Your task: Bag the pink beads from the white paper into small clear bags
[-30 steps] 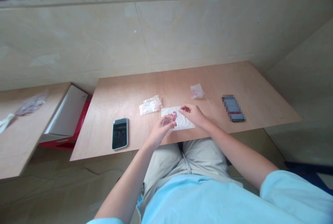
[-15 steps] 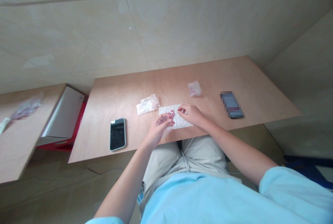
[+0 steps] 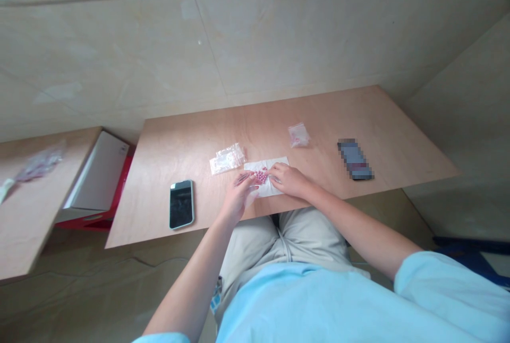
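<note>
A small heap of pinkish-red beads (image 3: 261, 177) lies on a white sheet (image 3: 274, 191) that looks like tissue, near the table's front edge. My left hand (image 3: 238, 192) is closed at the left side of the heap, with what looks like a clear plastic bag (image 3: 251, 197) showing below its fingers. From the right, my right hand (image 3: 290, 179) reaches over the sheet, its fingertips drawn together at the beads. Whatever sits between those fingertips is too small to make out.
Several clear plastic bags (image 3: 228, 159) lie behind my left hand. Farther back is a small bag (image 3: 298, 135) with reddish contents. A phone (image 3: 181, 205) lies on the left, a blurred-out device (image 3: 356, 160) on the right. A second table (image 3: 35, 215) stands at far left.
My right hand has come down and left onto the beads. The left hand has turned and shifted slightly left, and more of the bead heap now shows between the hands.
</note>
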The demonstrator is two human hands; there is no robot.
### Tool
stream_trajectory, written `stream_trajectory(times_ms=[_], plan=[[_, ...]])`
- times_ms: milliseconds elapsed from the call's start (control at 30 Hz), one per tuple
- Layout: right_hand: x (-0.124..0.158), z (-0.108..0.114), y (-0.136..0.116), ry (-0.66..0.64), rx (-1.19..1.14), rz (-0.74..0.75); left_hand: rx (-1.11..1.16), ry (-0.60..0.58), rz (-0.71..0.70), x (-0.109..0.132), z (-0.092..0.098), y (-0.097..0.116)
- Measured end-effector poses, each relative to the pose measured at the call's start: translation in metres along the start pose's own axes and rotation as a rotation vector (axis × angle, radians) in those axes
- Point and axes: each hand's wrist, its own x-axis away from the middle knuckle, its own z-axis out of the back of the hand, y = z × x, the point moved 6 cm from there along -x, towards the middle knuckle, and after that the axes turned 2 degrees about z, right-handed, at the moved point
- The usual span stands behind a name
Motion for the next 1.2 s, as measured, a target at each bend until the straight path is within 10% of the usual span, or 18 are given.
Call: stream_trajectory(times_ms=[933, 1200], plan=[[0.000, -0.003, 0.013, 0.025, -0.011, -0.036, 0.021, -0.015, 0.057, 0.004, -0.002, -0.003], [-0.005, 0.017, 0.017, 0.187, -0.398, -0.136, -0.026, -0.117, 0.060, 0.001, -0.007, -0.007]])
